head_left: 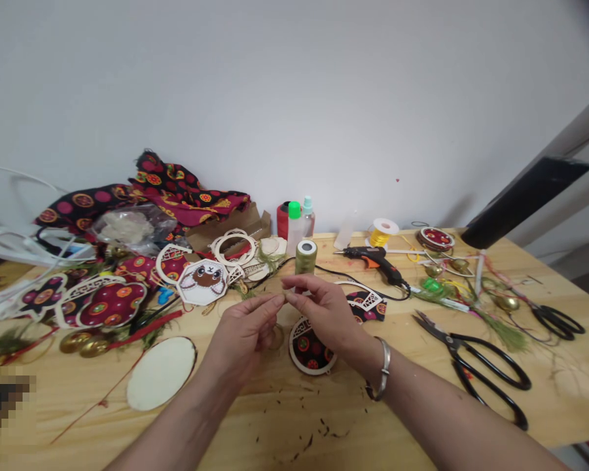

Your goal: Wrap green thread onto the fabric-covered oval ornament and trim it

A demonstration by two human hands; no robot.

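My left hand (pixel 248 327) and my right hand (pixel 326 317) meet above the middle of the table, thumbs and fingertips pinched together. Whatever lies between the fingertips is too small to make out. Just beyond them stands a spool of olive-green thread (pixel 305 260). Under my right hand, partly hidden by it, a round wooden-framed ornament with dark flowered fabric (pixel 311 353) rests on the wood. Beside my left fingers a faint yellowish loop (pixel 277 337) shows. A metal bangle circles my right wrist.
Large black-handled scissors (pixel 471 360) lie at right, smaller scissors (pixel 559 320) beyond. A glue gun (pixel 375 258) with its cord and a yellow spool (pixel 383 232) sit behind. Left are a pale oval disc (pixel 161 373), a sheep-face piece (pixel 203 282) and heaped fabric (pixel 177 190).
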